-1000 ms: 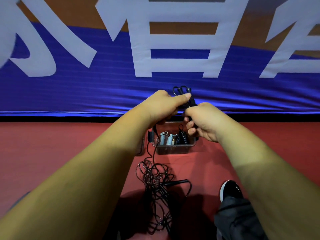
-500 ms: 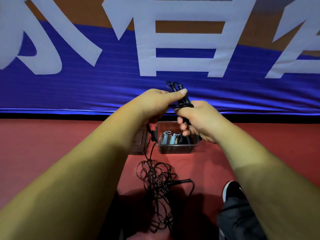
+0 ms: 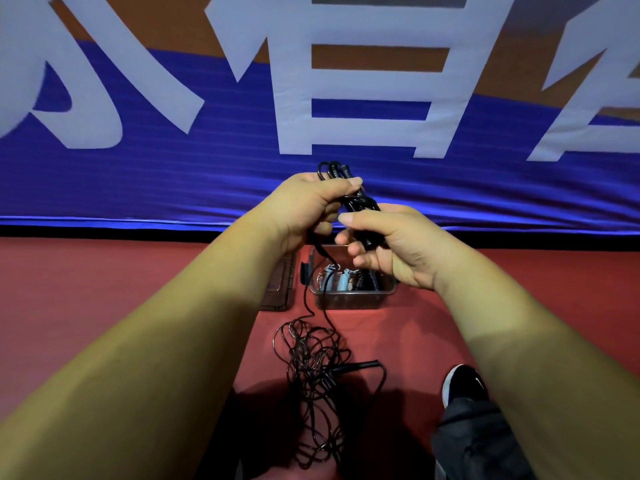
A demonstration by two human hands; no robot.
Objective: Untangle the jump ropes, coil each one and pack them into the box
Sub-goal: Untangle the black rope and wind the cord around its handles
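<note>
L hand and R hand both clench the half-coiled black rope above the box — I'd wrap tight w/ even tension, feeding slack from the floor tangle — no snags.

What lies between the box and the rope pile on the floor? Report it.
Head view: a short strip of red floor, crossed by two black rope strands rising from the rope pile past the box toward the left hand.

red floor, clear box, tangled black rope, dark mat
</note>
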